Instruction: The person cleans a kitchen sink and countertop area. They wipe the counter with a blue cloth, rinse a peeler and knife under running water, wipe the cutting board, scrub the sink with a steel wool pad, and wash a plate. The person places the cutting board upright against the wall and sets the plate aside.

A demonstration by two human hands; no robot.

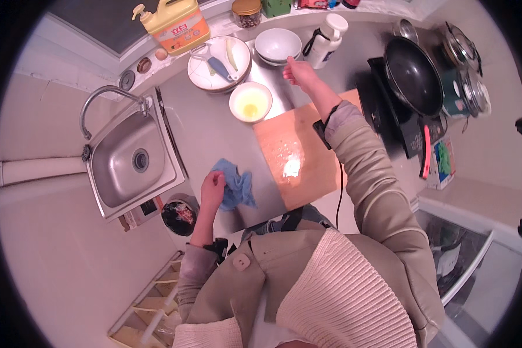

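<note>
My left hand (pixel 212 188) pinches a corner of a crumpled blue cloth (pixel 236 187), which lies on the steel counter left of a wet wooden cutting board (pixel 300 152). Further back, my right hand (pixel 300 73) reaches to the front rim of the stacked white bowls (pixel 278 45); whether its fingers touch them I cannot tell. A bowl with yellowish liquid (pixel 250 102) stands behind the board's left corner. Beside it, a peeler with a blue handle (pixel 219 67) and another utensil lie on stacked plates (pixel 198 80). A white bottle (pixel 325 41) is right of the bowls.
A steel sink (pixel 132 161) with a curved faucet (pixel 108 88) is at the left, a waste bin (pixel 179 217) below it. At the right, a black frying pan (pixel 413 76) rests on a black cooktop (pixel 385 98). A yellow pump jug (pixel 176 28) stands at the back.
</note>
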